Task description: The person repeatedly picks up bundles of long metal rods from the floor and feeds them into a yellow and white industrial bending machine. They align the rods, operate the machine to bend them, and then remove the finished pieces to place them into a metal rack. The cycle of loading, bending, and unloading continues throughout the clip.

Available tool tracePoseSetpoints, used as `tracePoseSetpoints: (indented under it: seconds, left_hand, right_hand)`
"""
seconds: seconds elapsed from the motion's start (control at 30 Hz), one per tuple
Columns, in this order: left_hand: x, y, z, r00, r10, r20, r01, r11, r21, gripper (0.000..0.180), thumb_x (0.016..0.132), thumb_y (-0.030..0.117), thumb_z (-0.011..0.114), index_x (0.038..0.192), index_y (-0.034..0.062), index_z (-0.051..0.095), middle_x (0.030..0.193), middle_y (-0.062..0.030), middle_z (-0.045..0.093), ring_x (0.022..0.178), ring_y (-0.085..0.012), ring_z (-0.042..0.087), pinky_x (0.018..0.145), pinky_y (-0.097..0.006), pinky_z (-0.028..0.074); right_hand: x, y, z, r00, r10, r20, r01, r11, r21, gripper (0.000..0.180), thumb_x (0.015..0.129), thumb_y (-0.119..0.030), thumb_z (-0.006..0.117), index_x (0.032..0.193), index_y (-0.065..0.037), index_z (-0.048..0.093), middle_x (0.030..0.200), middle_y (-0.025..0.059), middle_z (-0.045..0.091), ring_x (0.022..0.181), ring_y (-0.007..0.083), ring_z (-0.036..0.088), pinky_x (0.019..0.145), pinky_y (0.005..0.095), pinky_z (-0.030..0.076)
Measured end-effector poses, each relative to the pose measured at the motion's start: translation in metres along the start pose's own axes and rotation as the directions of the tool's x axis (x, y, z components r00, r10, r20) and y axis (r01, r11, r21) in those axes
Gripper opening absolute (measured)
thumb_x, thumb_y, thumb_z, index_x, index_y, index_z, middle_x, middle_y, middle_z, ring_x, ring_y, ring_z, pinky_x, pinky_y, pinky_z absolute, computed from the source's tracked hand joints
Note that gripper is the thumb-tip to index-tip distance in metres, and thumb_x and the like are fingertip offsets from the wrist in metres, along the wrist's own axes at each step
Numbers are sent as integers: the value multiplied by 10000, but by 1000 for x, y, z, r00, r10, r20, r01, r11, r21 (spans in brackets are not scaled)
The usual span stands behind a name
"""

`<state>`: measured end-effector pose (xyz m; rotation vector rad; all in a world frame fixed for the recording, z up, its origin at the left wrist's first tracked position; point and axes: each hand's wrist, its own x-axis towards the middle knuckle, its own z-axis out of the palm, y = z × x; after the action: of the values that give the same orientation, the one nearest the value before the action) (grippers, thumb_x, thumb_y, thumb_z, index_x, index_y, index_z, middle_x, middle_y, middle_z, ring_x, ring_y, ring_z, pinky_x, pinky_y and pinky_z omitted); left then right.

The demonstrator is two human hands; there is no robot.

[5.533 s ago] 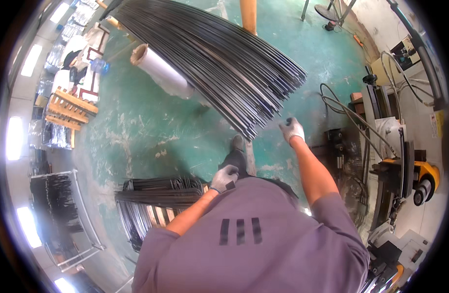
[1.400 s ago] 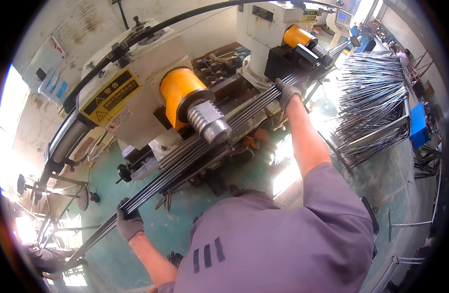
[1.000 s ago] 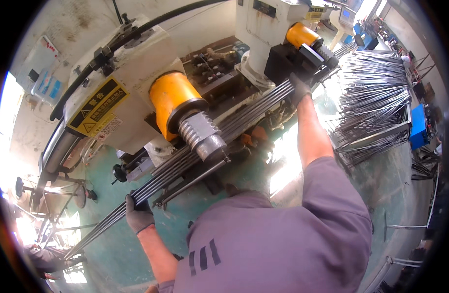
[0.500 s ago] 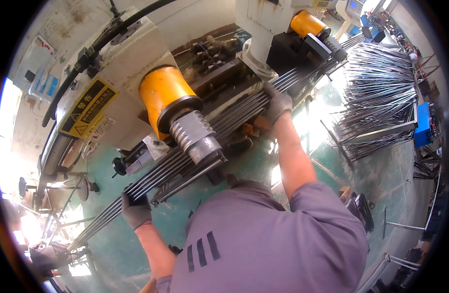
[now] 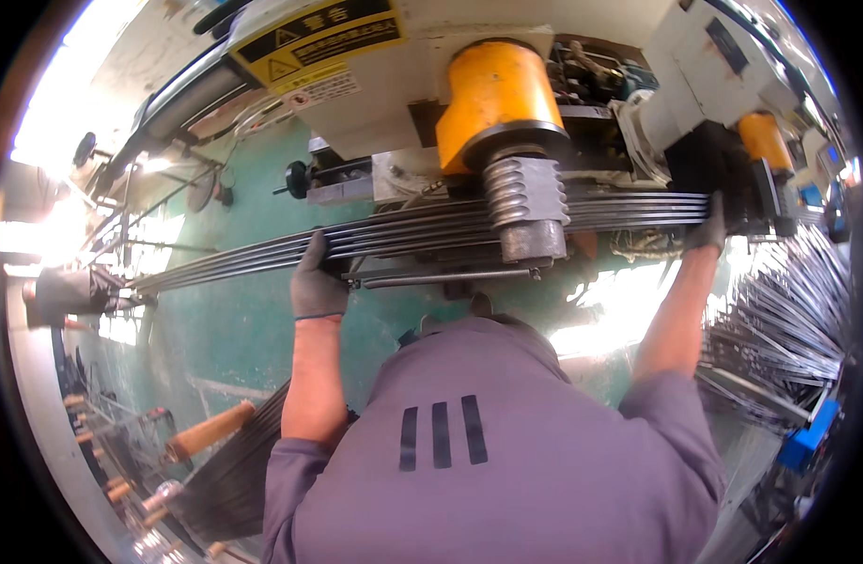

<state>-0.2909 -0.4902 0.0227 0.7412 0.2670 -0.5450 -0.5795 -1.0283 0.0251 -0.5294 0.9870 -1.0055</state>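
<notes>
Several long, thin dark metal rods point(image 5: 412, 230) lie side by side across the machine, passing behind a ribbed steel press head point(image 5: 528, 202) under an orange cylinder point(image 5: 502, 94). My left hand point(image 5: 318, 282), in a grey glove, closes on the rods left of the press head, its thumb over the near side. Far to the right, my gloved right hand point(image 5: 708, 230) grips the rods beside a black block point(image 5: 708, 164); its fingers are partly hidden. A short bar point(image 5: 450, 277) runs below the press head, nearer to me.
A second orange cylinder point(image 5: 766, 141) stands at the far right. Loose rods are heaped on a rack point(image 5: 779, 320) at right, near a blue box point(image 5: 809, 437). A handwheel point(image 5: 297, 179) juts out left of the press. A dark sheet-like bundle point(image 5: 234, 470) lies lower left.
The view has turned, so the rods now run nearly level. My right hand has slid right along the rods to the black block. My left hand stays on them left of the press.
</notes>
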Motion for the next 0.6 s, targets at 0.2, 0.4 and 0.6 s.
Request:
tracePoseSetpoints:
  seconds: [0.2, 0.4, 0.6]
  left_hand:
    - [-5, -2, 10, 994, 31, -107, -22, 996, 84, 234, 951, 135, 535, 1099, -44, 565, 1054, -167, 638, 974, -301, 625, 892, -410, 516]
    - [-20, 2, 7, 1000, -9, 9, 10, 996, -83, 346, 958, 248, 515, 1192, -8, 522, 1207, -171, 576, 1157, -309, 528, 1050, -447, 377]
    - [-13, 51, -46, 986, 161, 32, -145, 945, -293, 385, 1014, 282, 365, 1255, 0, 468, 1310, -155, 510, 1228, -325, 455, 1099, -476, 295]
  right_hand:
    - [-69, 95, 5, 738, -490, 465, 640, 286, -714, 393, 861, -59, 657, 1243, -78, 569, 1044, 81, 667, 910, 192, 642, 783, 300, 542]
    - [-41, 87, 8, 999, -51, 15, 51, 998, 49, 373, 943, -166, 531, 1281, -11, 539, 1207, 140, 600, 1103, 233, 571, 942, 360, 473]
    - [37, 25, -45, 940, 28, 339, 67, 962, -266, 475, 938, -286, 514, 1310, 9, 492, 1309, 159, 552, 1189, 309, 537, 1018, 424, 426]
